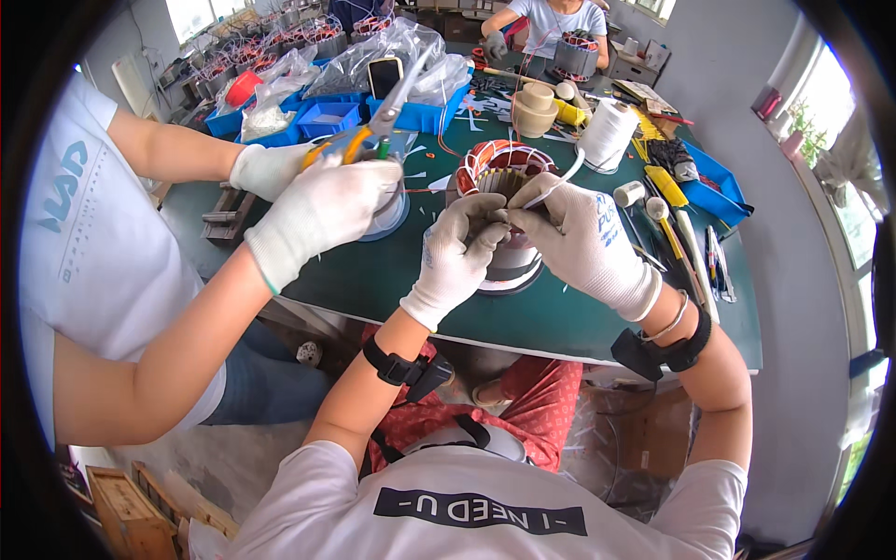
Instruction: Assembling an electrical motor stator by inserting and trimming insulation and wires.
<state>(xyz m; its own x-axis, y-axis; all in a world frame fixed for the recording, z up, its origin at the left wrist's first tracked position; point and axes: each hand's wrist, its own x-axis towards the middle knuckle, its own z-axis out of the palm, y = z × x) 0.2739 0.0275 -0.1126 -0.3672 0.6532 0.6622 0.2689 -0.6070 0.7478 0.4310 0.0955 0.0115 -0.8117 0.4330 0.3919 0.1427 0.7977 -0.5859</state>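
In front of me on the green table stands a motor stator (501,161) with copper windings bound by white and reddish strands, partly hidden behind my hands. Both my hands wear white knitted gloves and meet at its near side. My left hand (457,257) is pinched closed, its thumb and fingers pressed together; what sits between them is too small to make out. Between thumb and fingers of my right hand (597,247), a white cord (571,168) is gripped, its length rising toward the white spool (609,135). The two hands' fingertips nearly touch.
Close at my left, a co-worker's gloved hand (322,210) is near scissors (401,98) with orange handles. Mallets (665,224) and other tools lie at right, beside a blue bin (714,187). Behind are tape rolls (535,110), blue trays (329,119) and another person (560,28) with a stator.
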